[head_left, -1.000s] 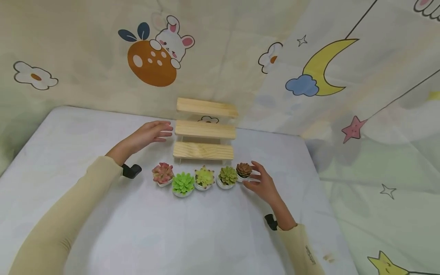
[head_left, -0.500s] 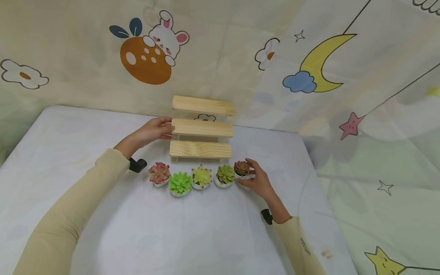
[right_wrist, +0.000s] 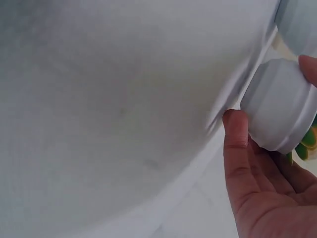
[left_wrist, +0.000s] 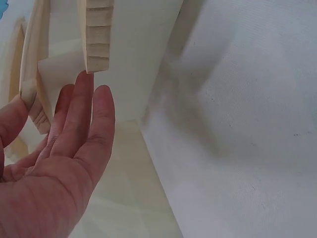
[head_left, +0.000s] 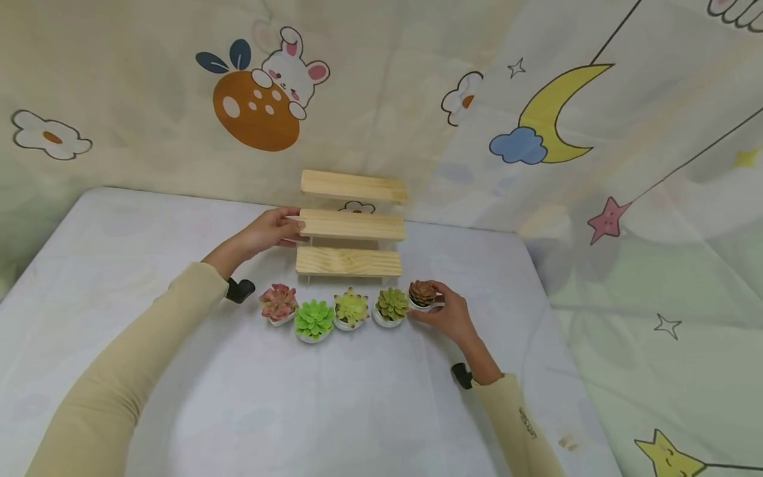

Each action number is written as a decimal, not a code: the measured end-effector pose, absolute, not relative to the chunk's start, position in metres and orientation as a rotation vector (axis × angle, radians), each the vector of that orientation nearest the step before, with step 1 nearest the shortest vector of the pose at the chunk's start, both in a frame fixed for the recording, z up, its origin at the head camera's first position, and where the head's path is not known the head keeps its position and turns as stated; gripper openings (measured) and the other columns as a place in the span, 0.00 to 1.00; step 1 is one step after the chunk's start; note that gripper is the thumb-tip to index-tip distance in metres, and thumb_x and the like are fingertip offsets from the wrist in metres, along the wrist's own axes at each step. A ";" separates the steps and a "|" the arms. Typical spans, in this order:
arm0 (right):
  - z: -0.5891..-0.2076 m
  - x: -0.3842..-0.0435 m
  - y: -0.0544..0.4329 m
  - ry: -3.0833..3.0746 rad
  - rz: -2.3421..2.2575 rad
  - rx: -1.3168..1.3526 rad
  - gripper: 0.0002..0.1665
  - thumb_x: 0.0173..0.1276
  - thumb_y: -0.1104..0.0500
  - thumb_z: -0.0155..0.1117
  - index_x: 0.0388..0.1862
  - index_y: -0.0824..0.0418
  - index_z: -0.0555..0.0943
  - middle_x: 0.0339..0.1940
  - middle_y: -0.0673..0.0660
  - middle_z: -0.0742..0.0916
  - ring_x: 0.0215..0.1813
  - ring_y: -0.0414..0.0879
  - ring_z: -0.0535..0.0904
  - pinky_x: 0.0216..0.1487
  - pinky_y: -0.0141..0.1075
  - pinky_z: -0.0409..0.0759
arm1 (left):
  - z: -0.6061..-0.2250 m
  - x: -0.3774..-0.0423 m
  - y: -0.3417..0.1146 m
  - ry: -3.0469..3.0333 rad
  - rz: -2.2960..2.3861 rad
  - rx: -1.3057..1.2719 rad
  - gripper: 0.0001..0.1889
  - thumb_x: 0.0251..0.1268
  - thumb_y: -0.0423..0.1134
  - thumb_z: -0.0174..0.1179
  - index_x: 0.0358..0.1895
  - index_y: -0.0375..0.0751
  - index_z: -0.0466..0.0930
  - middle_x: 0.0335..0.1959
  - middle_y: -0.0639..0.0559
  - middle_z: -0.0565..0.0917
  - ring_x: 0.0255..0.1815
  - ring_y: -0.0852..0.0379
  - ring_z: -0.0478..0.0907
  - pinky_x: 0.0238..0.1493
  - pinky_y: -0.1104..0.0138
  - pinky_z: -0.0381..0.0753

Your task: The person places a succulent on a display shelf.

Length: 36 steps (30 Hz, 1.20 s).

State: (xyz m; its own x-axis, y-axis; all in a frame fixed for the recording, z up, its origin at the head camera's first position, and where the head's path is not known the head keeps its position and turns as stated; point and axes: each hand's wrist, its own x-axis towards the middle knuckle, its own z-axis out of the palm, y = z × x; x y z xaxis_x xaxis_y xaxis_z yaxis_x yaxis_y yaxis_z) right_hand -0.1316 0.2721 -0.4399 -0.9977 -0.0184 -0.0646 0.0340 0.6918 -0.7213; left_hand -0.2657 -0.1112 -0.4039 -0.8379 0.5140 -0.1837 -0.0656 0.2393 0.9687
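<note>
In the head view, the brown plant (head_left: 422,292) is just right of the olive plant (head_left: 393,303), lying left of the palm of the right hand (head_left: 450,315), the nearer hand. The stand (head_left: 348,262) lies farther and left, its long axis running left to right; the left hand (head_left: 268,232) grips its middle shelf's left end.

In the left wrist view, thumb and fingers lie on either side of a shelf.

In the right wrist view, thumb and fingers clasp the white pot (right_wrist: 277,106); whether it touches the table is unclear.
</note>
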 end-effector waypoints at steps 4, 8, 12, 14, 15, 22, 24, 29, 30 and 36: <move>-0.435 -0.132 0.275 2.849 -1.294 0.038 0.42 0.54 0.62 0.77 0.66 0.69 0.71 0.53 0.68 0.81 0.43 0.56 0.82 0.37 0.32 0.80 | -0.404 -0.265 -0.111 2.043 1.629 0.399 0.32 0.79 0.39 0.45 0.75 0.26 0.43 0.68 0.25 0.65 0.63 0.34 0.71 0.61 0.48 0.73; -0.423 -0.138 0.278 2.909 -1.369 0.024 0.41 0.54 0.64 0.76 0.66 0.71 0.70 0.53 0.69 0.80 0.44 0.58 0.81 0.37 0.26 0.78 | -0.404 -0.266 -0.110 2.018 1.642 0.358 0.32 0.80 0.39 0.45 0.76 0.28 0.43 0.69 0.26 0.65 0.61 0.34 0.73 0.58 0.50 0.75; -0.406 -0.149 0.275 2.961 -1.427 0.001 0.41 0.55 0.64 0.75 0.66 0.72 0.69 0.54 0.70 0.80 0.43 0.58 0.80 0.35 0.24 0.75 | -0.404 -0.265 -0.110 2.010 1.657 0.357 0.33 0.79 0.41 0.46 0.76 0.29 0.42 0.68 0.26 0.65 0.61 0.34 0.74 0.57 0.51 0.77; -0.397 -0.155 0.270 2.970 -1.446 -0.003 0.41 0.56 0.64 0.75 0.67 0.71 0.69 0.53 0.69 0.80 0.42 0.58 0.80 0.35 0.24 0.75 | -0.405 -0.264 -0.111 2.009 1.662 0.359 0.33 0.79 0.41 0.46 0.76 0.29 0.43 0.68 0.25 0.66 0.60 0.35 0.74 0.57 0.52 0.77; -0.393 -0.158 0.268 2.968 -1.457 -0.004 0.41 0.56 0.63 0.75 0.67 0.71 0.69 0.53 0.69 0.80 0.42 0.58 0.79 0.35 0.24 0.74 | -0.406 -0.263 -0.111 2.007 1.663 0.360 0.34 0.79 0.41 0.47 0.76 0.29 0.43 0.68 0.25 0.66 0.60 0.35 0.74 0.56 0.52 0.77; -0.368 -0.192 0.251 2.947 -1.545 -0.023 0.40 0.59 0.61 0.74 0.68 0.67 0.70 0.56 0.65 0.79 0.47 0.57 0.81 0.38 0.25 0.77 | -0.409 -0.260 -0.113 1.986 1.679 0.403 0.33 0.80 0.41 0.45 0.76 0.28 0.41 0.68 0.24 0.64 0.61 0.33 0.73 0.56 0.52 0.78; -0.364 -0.202 0.246 2.953 -1.561 -0.042 0.39 0.59 0.60 0.74 0.68 0.66 0.70 0.57 0.65 0.79 0.48 0.57 0.80 0.42 0.29 0.79 | -0.410 -0.260 -0.114 1.983 1.688 0.403 0.33 0.80 0.41 0.45 0.76 0.28 0.41 0.68 0.23 0.64 0.61 0.33 0.73 0.56 0.52 0.78; -0.355 -0.224 0.235 2.954 -1.574 -0.058 0.40 0.59 0.59 0.74 0.69 0.66 0.69 0.57 0.65 0.78 0.49 0.57 0.80 0.46 0.40 0.81 | -0.413 -0.259 -0.112 1.978 1.699 0.398 0.33 0.80 0.41 0.45 0.76 0.29 0.42 0.68 0.23 0.64 0.61 0.32 0.73 0.56 0.53 0.78; -0.353 -0.228 0.232 2.957 -1.573 -0.056 0.40 0.59 0.59 0.74 0.68 0.66 0.70 0.57 0.65 0.79 0.49 0.57 0.80 0.46 0.41 0.81 | -0.413 -0.259 -0.112 1.975 1.704 0.399 0.33 0.79 0.41 0.45 0.76 0.29 0.42 0.68 0.23 0.64 0.61 0.32 0.73 0.56 0.53 0.78; -0.342 -0.250 0.221 2.973 -1.607 -0.069 0.38 0.59 0.58 0.74 0.66 0.67 0.72 0.57 0.65 0.79 0.48 0.57 0.80 0.46 0.38 0.80 | -0.412 -0.258 -0.113 1.958 1.728 0.395 0.32 0.79 0.40 0.45 0.75 0.28 0.43 0.67 0.22 0.64 0.60 0.32 0.73 0.56 0.51 0.77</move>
State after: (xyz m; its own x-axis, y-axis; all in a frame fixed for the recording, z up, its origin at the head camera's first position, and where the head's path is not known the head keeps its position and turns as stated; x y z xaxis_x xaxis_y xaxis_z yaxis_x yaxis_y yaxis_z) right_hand -0.2497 0.2205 -0.3417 -0.9709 0.0768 0.2269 -0.1477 0.5534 -0.8197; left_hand -0.2578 -0.1126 -0.4124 -0.8356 0.5217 -0.1720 -0.1058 0.1545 0.9823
